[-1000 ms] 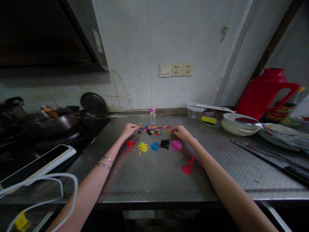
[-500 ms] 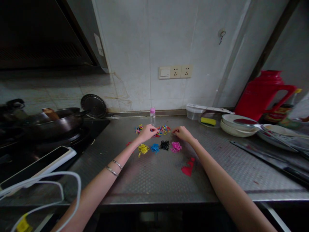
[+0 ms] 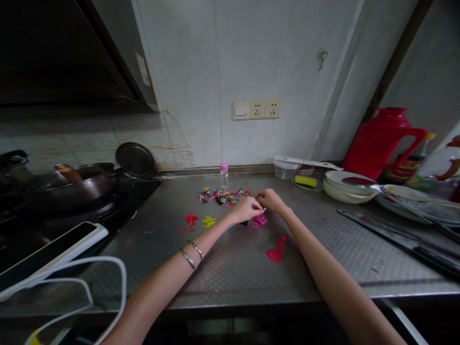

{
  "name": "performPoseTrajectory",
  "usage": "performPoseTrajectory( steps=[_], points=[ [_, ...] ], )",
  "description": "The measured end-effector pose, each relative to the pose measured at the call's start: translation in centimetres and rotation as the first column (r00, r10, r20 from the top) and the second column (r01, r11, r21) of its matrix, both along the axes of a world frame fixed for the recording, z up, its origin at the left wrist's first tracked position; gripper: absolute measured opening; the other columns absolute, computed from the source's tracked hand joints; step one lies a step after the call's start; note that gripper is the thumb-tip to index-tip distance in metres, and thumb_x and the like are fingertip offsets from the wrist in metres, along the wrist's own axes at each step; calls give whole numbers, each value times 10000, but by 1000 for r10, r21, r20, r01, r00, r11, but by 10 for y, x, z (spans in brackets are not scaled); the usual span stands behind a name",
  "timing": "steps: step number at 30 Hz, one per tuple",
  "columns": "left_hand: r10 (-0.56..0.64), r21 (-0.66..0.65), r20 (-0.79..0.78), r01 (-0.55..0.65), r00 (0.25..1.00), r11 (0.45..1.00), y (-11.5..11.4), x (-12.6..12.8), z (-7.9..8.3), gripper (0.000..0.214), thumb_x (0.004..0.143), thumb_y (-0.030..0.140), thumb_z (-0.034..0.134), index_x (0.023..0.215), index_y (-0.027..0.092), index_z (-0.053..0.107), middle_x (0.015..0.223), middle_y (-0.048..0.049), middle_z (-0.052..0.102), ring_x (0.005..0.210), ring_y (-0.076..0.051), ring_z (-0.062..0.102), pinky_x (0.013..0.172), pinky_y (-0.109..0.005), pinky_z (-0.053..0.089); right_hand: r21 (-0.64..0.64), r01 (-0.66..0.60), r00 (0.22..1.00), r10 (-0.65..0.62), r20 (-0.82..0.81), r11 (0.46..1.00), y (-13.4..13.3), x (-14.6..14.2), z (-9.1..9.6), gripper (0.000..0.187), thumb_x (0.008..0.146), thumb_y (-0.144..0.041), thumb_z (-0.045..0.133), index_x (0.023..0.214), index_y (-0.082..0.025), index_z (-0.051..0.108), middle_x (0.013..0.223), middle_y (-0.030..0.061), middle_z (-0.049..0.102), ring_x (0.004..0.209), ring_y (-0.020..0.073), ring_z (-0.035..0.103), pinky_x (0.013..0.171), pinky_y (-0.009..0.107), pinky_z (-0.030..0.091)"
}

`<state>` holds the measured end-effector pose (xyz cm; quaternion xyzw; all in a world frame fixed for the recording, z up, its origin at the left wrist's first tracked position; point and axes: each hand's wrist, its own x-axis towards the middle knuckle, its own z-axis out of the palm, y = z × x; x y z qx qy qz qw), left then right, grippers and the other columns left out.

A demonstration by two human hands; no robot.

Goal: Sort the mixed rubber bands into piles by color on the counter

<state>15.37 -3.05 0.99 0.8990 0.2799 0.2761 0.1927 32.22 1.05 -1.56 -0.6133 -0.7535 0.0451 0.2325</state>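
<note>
My left hand (image 3: 247, 209) is closed in a pinch just above the pile of pink rubber bands (image 3: 258, 221), with a small pale loop-like bit at its fingertips that looks like a rubber band (image 3: 264, 210). Close by on the right, my right hand (image 3: 272, 199) has its fingers curled together; what they hold, if anything, is hidden. Behind the hands spreads a mixed heap of coloured rubber bands (image 3: 223, 196). Red bands (image 3: 191, 220) and yellow bands (image 3: 208, 221) lie in separate small piles. My left hand and wrist mostly cover the blue and black piles.
A small clear bottle with a pink cap (image 3: 224, 175) stands behind the heap. Red scraps (image 3: 276, 250) lie on the metal counter (image 3: 230, 278). To the right are bowls (image 3: 347, 191), a yellow sponge (image 3: 305, 181), a long knife (image 3: 381, 235) and a red flask (image 3: 383, 141); a pan (image 3: 77, 187) is left.
My left hand has moved right and nearer from the mixed heap to the pink pile, uncovering the heap and red pile. My right hand stays about where it was. The view has shifted slightly.
</note>
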Motion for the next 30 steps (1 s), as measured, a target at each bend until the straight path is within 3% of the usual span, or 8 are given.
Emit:
performPoseTrajectory(
  steps=[5, 13, 16, 20, 23, 26, 30],
  points=[
    [12, -56, -25, -13, 1000, 998, -2, -1, 0, 205, 701, 188, 526, 780, 136, 707, 730, -52, 685, 638, -133, 589, 641, -216, 411, -8, 11, 1000, -11, 0, 1000, -2, -1, 1, 322, 693, -162, 418, 844, -198, 700, 819, 44, 680, 696, 120, 578, 611, 166, 373],
    [26, -21, -27, -26, 999, 999, 3, -12, 7, 275, 694, 227, 556, 927, 142, 674, 824, -52, 676, 719, -139, 581, 697, -227, 423, -51, 24, 999, -23, 25, 998, -6, -3, 6, 316, 703, -169, 426, 853, -206, 701, 813, 43, 677, 715, 122, 578, 625, 164, 372],
    [78, -17, 9, -78, 997, 997, 17, -28, 12, 269, 720, 227, 526, 931, 138, 667, 838, -57, 672, 714, -135, 577, 684, -233, 428, -45, 26, 999, -24, 35, 999, -5, -2, 5, 320, 705, -158, 418, 844, -213, 701, 808, 35, 676, 717, 123, 581, 629, 167, 377],
    [202, -52, 71, -198, 977, 979, 48, -71, 13, 252, 734, 216, 499, 901, 134, 669, 886, -61, 671, 767, -144, 584, 710, -247, 435, -54, 48, 998, -46, 40, 997, -1, -1, 1, 305, 704, -167, 430, 842, -217, 698, 813, 30, 673, 717, 125, 583, 615, 170, 381],
    [356, -118, 84, -345, 931, 931, 68, -112, 7, 227, 725, 198, 494, 837, 130, 679, 835, -65, 677, 728, -150, 593, 674, -250, 441, -59, 30, 999, -29, 27, 998, 1, -1, -1, 294, 699, -170, 440, 828, -218, 700, 810, 26, 673, 720, 124, 585, 621, 169, 385],
    [532, -194, 125, -505, 837, 841, 79, -148, -1, 182, 685, 143, 526, 779, 130, 681, 783, -67, 677, 711, -151, 594, 661, -243, 442, -70, 23, 1000, -23, -2, 997, 2, -1, -3, 297, 701, -170, 437, 832, -208, 701, 793, 31, 676, 708, 127, 589, 627, 174, 396],
    [666, -344, 173, -589, 725, 731, 78, -173, -11, 202, 691, 132, 526, 833, 105, 667, 633, -49, 650, 641, -145, 583, 589, -232, 432, -67, 43, 998, -46, -44, 997, 5, 0, -6, 304, 707, -178, 439, 870, -201, 695, 825, 36, 679, 755, 135, 597, 675, 180, 410]
  ],
)
